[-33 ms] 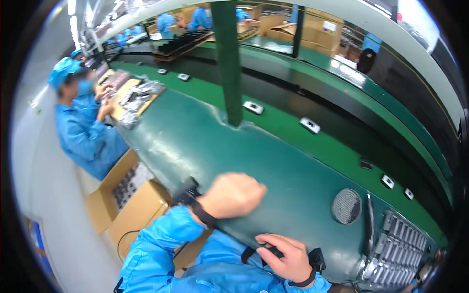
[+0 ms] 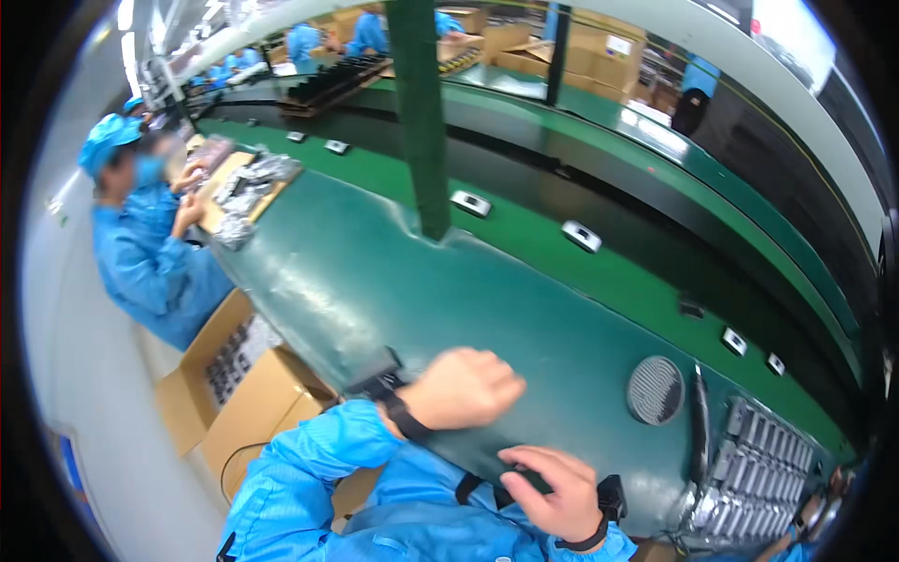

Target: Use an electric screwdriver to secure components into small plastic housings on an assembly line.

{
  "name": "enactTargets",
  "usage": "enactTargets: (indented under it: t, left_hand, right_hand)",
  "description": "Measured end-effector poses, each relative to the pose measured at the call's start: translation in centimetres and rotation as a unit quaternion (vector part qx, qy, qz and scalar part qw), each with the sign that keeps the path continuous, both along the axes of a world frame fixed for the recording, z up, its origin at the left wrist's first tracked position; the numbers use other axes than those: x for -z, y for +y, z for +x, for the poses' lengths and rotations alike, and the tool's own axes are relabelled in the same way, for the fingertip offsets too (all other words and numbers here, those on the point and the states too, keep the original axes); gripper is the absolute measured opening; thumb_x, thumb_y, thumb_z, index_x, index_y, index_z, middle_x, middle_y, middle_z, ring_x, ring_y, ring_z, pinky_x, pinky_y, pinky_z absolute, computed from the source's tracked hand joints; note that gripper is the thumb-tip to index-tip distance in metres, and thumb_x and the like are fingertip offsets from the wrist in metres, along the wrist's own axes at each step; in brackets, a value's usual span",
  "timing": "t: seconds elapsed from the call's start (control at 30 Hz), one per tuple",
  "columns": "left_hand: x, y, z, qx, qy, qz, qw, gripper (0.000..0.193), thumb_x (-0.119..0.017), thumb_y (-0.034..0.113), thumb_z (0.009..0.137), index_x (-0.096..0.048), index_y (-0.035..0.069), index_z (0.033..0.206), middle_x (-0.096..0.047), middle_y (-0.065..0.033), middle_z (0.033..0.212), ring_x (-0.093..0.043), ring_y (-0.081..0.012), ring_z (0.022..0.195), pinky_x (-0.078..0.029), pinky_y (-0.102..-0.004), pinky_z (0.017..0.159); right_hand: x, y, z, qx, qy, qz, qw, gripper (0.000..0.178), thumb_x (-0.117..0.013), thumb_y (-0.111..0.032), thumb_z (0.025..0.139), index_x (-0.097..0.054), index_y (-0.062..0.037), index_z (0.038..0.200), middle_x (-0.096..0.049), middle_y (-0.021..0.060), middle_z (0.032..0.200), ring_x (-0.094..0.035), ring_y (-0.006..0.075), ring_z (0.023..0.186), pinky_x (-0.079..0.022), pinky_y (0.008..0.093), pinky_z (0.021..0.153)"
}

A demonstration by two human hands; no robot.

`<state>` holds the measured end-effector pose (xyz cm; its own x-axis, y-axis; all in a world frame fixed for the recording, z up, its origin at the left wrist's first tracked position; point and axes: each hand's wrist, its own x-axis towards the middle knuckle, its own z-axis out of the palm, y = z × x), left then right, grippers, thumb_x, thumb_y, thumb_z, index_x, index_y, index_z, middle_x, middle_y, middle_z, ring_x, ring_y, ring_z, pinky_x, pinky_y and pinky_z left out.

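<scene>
The left hand (image 2: 468, 389) is loosely curled above the table (image 2: 375, 272); its grip is hidden. The right hand (image 2: 557, 492) is half open; I cannot tell whether it holds anything. The disc (image 2: 655, 390) lies beyond it, rightward, apart from both hands.

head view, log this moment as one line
left hand: curled over table, contents hidden | right hand: loosely spread, near table edge | table's right side: disc, gray parts

left hand (image 2: 468, 388): palm hidden | carton (image 2: 257, 412): contents (image 2: 234, 368) too small to tell
</scene>
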<state>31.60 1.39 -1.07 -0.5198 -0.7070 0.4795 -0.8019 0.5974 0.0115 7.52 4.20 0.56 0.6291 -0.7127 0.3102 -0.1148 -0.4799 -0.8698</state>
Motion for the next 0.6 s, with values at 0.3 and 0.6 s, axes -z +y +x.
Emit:
enactTargets:
  t: [0.3,0.6]
  left_hand:
    - [8.7,-0.8,-11.8,0.251,0.421,0.3,0.819,0.025,-0.055,0.02,0.102,-0.061,0.013,0.125,-0.065,-0.0105,0.122,-0.063,-0.0188,0.118,-0.054,-0.0354,0.083]
    - [9.4,0.6,-10.1,0.162,0.488,0.486,0.706,0.039,-0.059,0.021,0.1,-0.055,0.009,0.137,-0.059,-0.0181,0.137,-0.061,-0.027,0.124,-0.052,-0.0412,0.099]
  right_hand:
    - [-2.5,-6.1,0.6,0.037,0.16,-0.18,0.97,0.053,-0.079,-0.026,0.087,-0.062,0.0052,0.126,-0.067,0.0211,0.122,-0.062,0.0391,0.117,-0.051,0.0451,0.098]
    - [-0.9,-8.8,2.5,-0.155,0.093,0.187,0.965,0.033,-0.073,-0.022,0.096,-0.068,0.0002,0.119,-0.075,0.0133,0.101,-0.073,0.0253,0.091,-0.057,0.0346,0.081]
